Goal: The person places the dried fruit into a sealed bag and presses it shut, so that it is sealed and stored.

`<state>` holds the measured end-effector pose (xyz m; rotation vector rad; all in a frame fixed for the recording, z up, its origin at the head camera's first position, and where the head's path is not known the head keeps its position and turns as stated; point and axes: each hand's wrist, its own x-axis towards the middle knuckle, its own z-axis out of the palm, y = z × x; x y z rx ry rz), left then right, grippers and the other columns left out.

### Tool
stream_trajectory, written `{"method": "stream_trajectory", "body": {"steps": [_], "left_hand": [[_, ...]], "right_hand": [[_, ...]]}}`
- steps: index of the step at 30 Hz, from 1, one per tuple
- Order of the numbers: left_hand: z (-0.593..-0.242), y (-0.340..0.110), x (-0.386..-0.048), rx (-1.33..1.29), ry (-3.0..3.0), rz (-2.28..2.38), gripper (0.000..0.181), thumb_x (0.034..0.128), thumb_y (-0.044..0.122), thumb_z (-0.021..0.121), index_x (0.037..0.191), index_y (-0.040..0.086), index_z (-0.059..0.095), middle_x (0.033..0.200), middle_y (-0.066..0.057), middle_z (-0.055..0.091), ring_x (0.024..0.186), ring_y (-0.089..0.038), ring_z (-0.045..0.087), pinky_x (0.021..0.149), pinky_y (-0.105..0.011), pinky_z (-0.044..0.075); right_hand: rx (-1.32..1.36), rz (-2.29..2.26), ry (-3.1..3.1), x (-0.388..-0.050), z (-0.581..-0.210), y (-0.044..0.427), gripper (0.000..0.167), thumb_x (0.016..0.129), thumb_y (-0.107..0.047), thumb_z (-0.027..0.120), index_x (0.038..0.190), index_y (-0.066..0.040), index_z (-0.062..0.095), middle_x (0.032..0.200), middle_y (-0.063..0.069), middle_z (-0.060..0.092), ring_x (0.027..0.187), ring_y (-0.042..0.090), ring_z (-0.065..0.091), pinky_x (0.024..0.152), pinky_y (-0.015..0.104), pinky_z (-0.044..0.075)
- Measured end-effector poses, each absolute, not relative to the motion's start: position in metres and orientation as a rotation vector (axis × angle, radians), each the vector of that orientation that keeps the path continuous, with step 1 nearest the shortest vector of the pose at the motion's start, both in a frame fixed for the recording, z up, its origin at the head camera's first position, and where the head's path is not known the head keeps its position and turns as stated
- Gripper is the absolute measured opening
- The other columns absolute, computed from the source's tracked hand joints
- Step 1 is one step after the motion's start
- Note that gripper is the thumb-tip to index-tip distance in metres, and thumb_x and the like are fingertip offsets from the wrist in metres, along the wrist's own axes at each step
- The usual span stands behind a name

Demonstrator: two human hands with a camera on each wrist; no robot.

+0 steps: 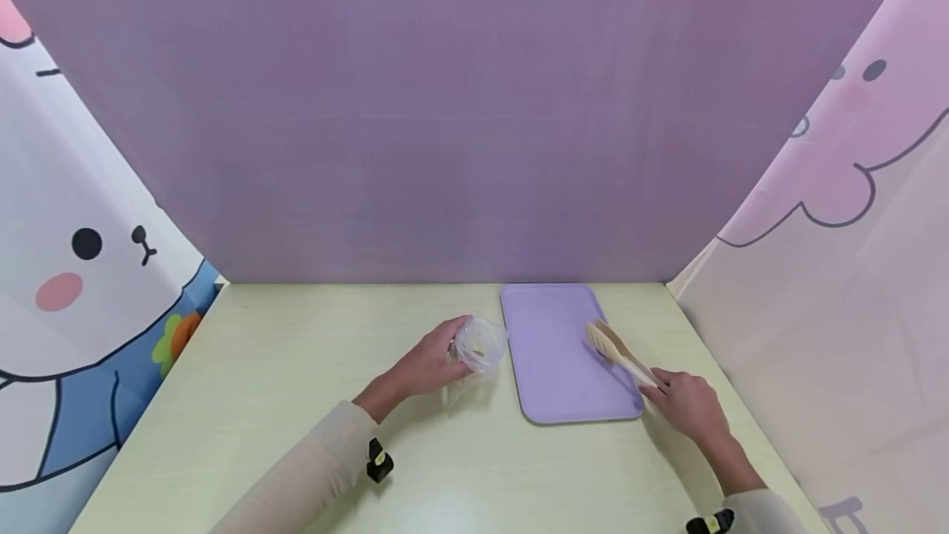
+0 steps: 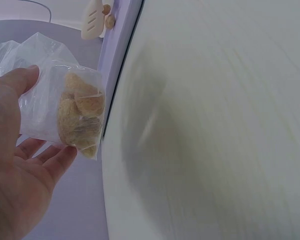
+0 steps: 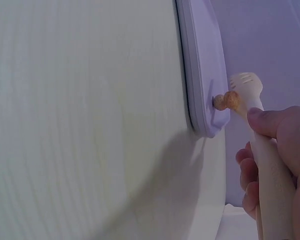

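Observation:
My left hand (image 1: 433,357) holds a clear plastic bag (image 1: 480,346) above the table, left of a purple tray (image 1: 544,402). Light-brown lumpy pieces (image 2: 80,115) fill the bag's lower part in the left wrist view; thumb and fingers grip the bag from opposite sides. My right hand (image 1: 689,406) grips a pair of cream tongs (image 1: 621,359) by the handles near the tray's front right corner. The tongs' slotted head (image 3: 247,85) reaches over the tray. Beside it in the right wrist view are small rounded brown lumps (image 3: 232,100); whether the tongs pinch them I cannot tell.
The pale wood-grain table (image 1: 311,336) ends at a purple back panel (image 1: 415,147). Cartoon-printed cloths flank it, one on the left (image 1: 96,328) and one on the right (image 1: 838,311). The tray lies flat, its far edge by the panel.

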<state>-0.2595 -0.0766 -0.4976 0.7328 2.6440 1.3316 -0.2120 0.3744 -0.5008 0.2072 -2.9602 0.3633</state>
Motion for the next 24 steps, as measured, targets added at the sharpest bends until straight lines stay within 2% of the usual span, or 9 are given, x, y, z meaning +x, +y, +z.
{"method": "stream_trajectory", "body": {"steps": [6,13,19,24], "left_hand": [[-0.502,-0.077,-0.259,0.712,2.637,1.333,0.083,0.0908,0.024,0.075,0.159,0.008,0.031,0.154,-0.013,0.046,0.133,-0.027,0.052,0.109,-0.049,0.048],[-0.500,-0.078,-0.259,0.702,2.637,1.341,0.082,0.0904,0.022,0.075,0.159,0.008,0.031,0.154,-0.013,0.045,0.135,-0.028,0.051,0.111,-0.051,0.046],[-0.502,-0.078,-0.259,0.711,2.634,1.345,0.082,0.0905,0.023,0.074,0.159,0.008,0.032,0.154,-0.013,0.046,0.136,-0.027,0.050,0.111,-0.051,0.046],[-0.503,-0.078,-0.261,0.721,2.631,1.347,0.082,0.0909,0.024,0.074,0.159,0.008,0.031,0.154,-0.012,0.046,0.135,-0.027,0.051,0.111,-0.050,0.047]], "right_hand": [[0.198,0.425,-2.951,-0.212,-0.499,0.368,0.047,0.092,-0.034,0.073,0.126,-0.002,0.071,0.088,0.020,0.075,0.076,0.038,0.068,0.062,0.054,0.051],[0.236,0.458,-2.888,-0.212,-0.495,0.362,0.039,0.091,-0.029,0.075,0.121,-0.005,0.074,0.079,0.012,0.075,0.072,0.034,0.067,0.060,0.050,0.050],[0.271,0.494,-2.856,-0.214,-0.490,0.355,0.039,0.091,-0.027,0.075,0.120,-0.002,0.074,0.069,0.007,0.071,0.064,0.026,0.060,0.056,0.043,0.046],[0.250,0.547,-2.859,-0.215,-0.485,0.349,0.039,0.092,-0.027,0.073,0.123,-0.003,0.073,0.063,0.000,0.065,0.061,0.019,0.051,0.056,0.034,0.040]]}}
